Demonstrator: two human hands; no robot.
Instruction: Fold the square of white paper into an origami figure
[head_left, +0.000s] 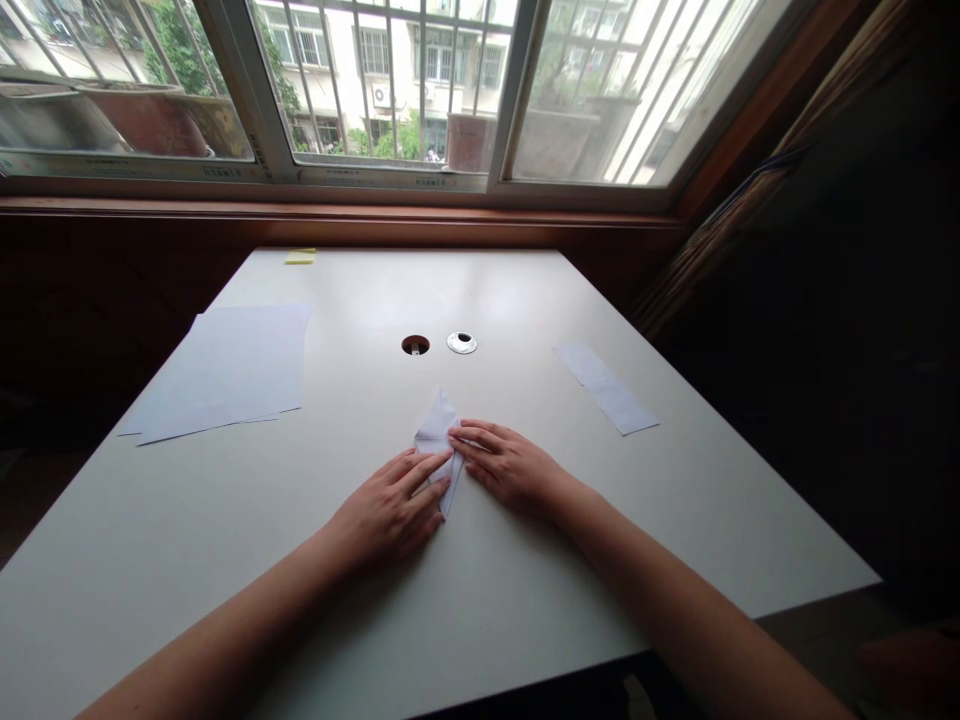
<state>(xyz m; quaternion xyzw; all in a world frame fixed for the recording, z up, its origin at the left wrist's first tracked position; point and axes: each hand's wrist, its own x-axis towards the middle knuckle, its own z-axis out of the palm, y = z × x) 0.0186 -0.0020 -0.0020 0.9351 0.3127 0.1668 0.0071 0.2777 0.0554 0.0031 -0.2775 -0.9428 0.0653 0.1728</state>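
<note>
A small piece of white paper (437, 420), folded into a narrow kite shape with points at top and bottom, lies on the white table in front of me. My left hand (394, 502) rests on its lower left part, fingers stretched out and a little apart. From the right, my right hand (510, 462) touches the paper's right edge with its fingertips, the fingers extended and slightly spread. Both thumbs are mostly hidden. Part of the folded paper is covered by my fingers.
Several flat white sheets (232, 370) lie at the left of the table (337, 620). A white paper strip (609, 390) is at the right. Yellow sticky notes (301, 256) lie near the far edge. Beyond my hands are a round cable hole (415, 345) and a silvery cover (462, 343).
</note>
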